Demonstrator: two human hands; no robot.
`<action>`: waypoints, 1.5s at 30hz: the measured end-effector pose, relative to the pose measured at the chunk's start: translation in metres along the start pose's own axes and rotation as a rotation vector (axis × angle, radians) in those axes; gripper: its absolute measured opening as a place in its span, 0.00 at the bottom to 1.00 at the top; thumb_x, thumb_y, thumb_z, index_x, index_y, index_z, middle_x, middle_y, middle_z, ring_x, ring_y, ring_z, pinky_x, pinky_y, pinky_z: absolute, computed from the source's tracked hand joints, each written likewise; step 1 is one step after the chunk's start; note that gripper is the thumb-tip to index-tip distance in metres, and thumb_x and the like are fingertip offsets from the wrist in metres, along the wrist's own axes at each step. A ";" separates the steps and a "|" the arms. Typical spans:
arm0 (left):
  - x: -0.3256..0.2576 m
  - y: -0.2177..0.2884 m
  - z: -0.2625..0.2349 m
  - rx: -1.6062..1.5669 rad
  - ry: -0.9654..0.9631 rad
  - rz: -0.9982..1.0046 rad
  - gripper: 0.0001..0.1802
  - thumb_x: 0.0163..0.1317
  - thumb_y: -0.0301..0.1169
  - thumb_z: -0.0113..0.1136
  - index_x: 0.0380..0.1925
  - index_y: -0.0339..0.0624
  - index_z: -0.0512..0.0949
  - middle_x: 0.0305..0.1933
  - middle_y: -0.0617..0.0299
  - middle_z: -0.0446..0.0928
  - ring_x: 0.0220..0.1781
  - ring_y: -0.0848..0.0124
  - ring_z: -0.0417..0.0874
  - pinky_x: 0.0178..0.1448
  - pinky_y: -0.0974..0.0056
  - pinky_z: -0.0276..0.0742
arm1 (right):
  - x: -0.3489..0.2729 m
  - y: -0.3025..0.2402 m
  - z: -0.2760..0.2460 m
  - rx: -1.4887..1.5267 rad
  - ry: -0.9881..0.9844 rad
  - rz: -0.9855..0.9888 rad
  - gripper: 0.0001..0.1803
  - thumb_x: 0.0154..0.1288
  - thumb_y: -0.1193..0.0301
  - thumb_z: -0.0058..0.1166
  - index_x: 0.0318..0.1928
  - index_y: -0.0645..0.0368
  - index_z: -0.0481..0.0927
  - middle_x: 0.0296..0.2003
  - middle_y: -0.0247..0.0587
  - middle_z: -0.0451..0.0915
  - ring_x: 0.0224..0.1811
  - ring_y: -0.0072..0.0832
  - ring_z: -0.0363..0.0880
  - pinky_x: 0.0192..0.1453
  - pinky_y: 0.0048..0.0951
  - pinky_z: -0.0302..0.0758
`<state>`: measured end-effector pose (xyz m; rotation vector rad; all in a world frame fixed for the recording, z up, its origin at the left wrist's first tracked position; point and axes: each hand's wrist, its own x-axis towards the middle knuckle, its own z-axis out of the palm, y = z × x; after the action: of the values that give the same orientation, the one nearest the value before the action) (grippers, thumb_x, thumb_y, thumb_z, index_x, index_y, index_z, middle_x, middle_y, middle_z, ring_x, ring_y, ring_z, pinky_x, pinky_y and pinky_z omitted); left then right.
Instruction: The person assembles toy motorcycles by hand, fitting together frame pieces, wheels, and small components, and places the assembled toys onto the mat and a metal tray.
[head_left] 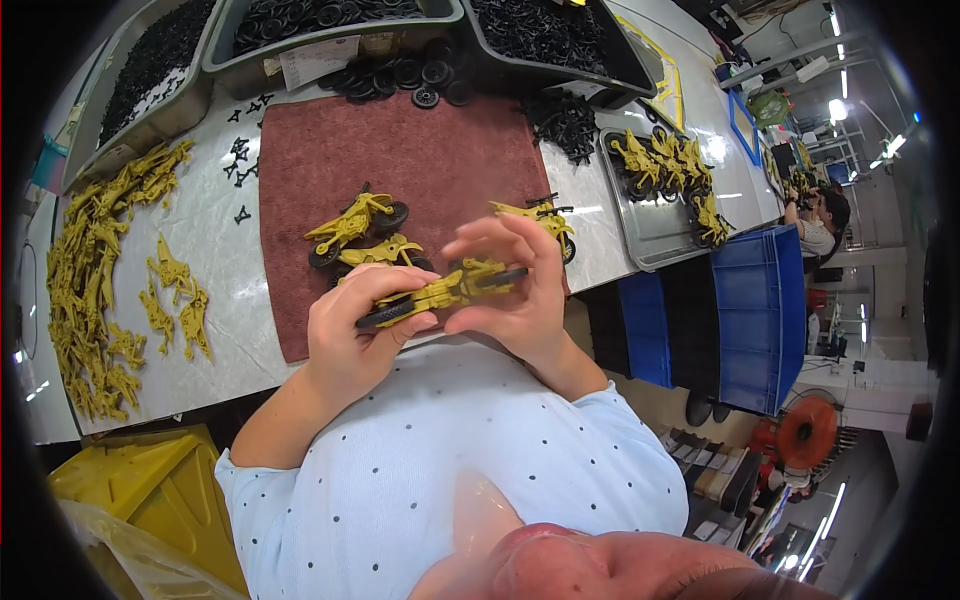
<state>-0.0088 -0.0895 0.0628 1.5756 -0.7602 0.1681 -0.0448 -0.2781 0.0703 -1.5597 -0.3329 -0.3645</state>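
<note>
A yellow toy motorcycle (440, 293) with black wheels lies crosswise between my hands, above the near edge of a dark red cloth (400, 140). My left hand (352, 325) pinches it at the left wheel, thumb below and fingers above. Around its other end curves my right hand (530, 290), thumb and fingers spread apart and slightly blurred; the wheel there reaches toward the palm. Just beyond my left hand, yellow toy motorcycles (355, 222) rest on the cloth. Another toy motorcycle (553, 222) sits past my right fingers, partly hidden by them.
Yellow plastic parts (95, 265) are heaped at the left. Small black pieces (240, 150) lie beside the cloth. Grey bins (390, 38) of black parts and loose wheels (425, 75) stand behind. A tray (650, 235) at the right carries assembled motorcycles; blue crates (755, 320) stand beyond it.
</note>
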 end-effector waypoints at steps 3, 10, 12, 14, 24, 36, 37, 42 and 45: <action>-0.001 0.000 0.000 -0.178 0.014 -0.096 0.17 0.52 0.26 0.71 0.40 0.35 0.78 0.42 0.54 0.83 0.44 0.61 0.84 0.51 0.60 0.78 | -0.006 0.006 -0.005 0.098 -0.065 0.175 0.37 0.46 0.79 0.73 0.57 0.61 0.67 0.48 0.50 0.77 0.52 0.36 0.78 0.54 0.35 0.76; 0.002 -0.001 -0.004 -0.064 0.077 -0.077 0.15 0.51 0.26 0.71 0.38 0.35 0.78 0.41 0.54 0.81 0.46 0.61 0.81 0.54 0.61 0.75 | 0.002 0.007 -0.005 -0.148 -0.131 -0.160 0.20 0.51 0.82 0.68 0.45 0.61 0.76 0.44 0.43 0.81 0.49 0.35 0.80 0.54 0.34 0.76; 0.004 0.000 -0.007 0.018 0.065 -0.025 0.15 0.50 0.25 0.71 0.37 0.35 0.78 0.39 0.55 0.81 0.46 0.60 0.81 0.54 0.61 0.75 | 0.003 0.006 -0.004 -0.159 -0.132 -0.181 0.21 0.50 0.84 0.66 0.46 0.60 0.76 0.43 0.44 0.82 0.49 0.38 0.81 0.54 0.35 0.76; 0.005 0.003 -0.008 0.126 0.071 0.061 0.15 0.48 0.24 0.71 0.36 0.36 0.78 0.38 0.55 0.81 0.44 0.59 0.82 0.51 0.60 0.74 | 0.006 0.003 -0.002 -0.146 -0.143 -0.185 0.22 0.47 0.89 0.61 0.45 0.63 0.76 0.43 0.47 0.82 0.49 0.40 0.81 0.54 0.37 0.76; 0.006 0.013 -0.005 0.214 0.113 0.248 0.15 0.44 0.20 0.70 0.33 0.37 0.76 0.32 0.58 0.79 0.37 0.61 0.83 0.42 0.61 0.71 | 0.005 0.002 -0.005 -0.120 -0.277 -0.319 0.27 0.49 0.85 0.66 0.51 0.58 0.75 0.48 0.44 0.81 0.51 0.38 0.80 0.53 0.41 0.73; 0.008 0.011 -0.009 0.141 0.094 0.187 0.15 0.45 0.20 0.70 0.33 0.37 0.76 0.31 0.59 0.79 0.35 0.61 0.83 0.40 0.62 0.71 | 0.007 0.012 0.003 0.005 -0.245 -0.374 0.24 0.48 0.85 0.66 0.47 0.57 0.75 0.45 0.44 0.81 0.46 0.38 0.82 0.47 0.41 0.74; 0.008 0.010 -0.010 0.136 0.087 0.172 0.15 0.45 0.20 0.70 0.33 0.37 0.76 0.32 0.58 0.79 0.36 0.61 0.83 0.41 0.61 0.72 | 0.008 0.012 0.003 0.007 -0.246 -0.374 0.24 0.48 0.85 0.66 0.47 0.57 0.75 0.45 0.44 0.81 0.46 0.38 0.82 0.47 0.41 0.74; 0.011 0.007 -0.014 0.055 0.053 0.045 0.14 0.47 0.21 0.70 0.34 0.36 0.76 0.34 0.55 0.79 0.41 0.60 0.83 0.45 0.59 0.75 | 0.010 0.014 0.001 -0.142 -0.232 -0.365 0.22 0.51 0.83 0.67 0.46 0.57 0.75 0.45 0.43 0.81 0.47 0.38 0.82 0.50 0.40 0.73; 0.008 -0.005 -0.015 -0.072 0.024 -0.020 0.14 0.50 0.23 0.70 0.35 0.34 0.76 0.37 0.53 0.79 0.44 0.60 0.82 0.51 0.59 0.76 | 0.013 0.012 0.007 -0.026 -0.137 -0.236 0.21 0.50 0.80 0.70 0.45 0.59 0.76 0.44 0.43 0.81 0.49 0.37 0.81 0.51 0.37 0.73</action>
<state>0.0052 -0.0791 0.0654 1.5102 -0.7239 0.1428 -0.0281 -0.2713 0.0648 -1.5780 -0.6240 -0.4469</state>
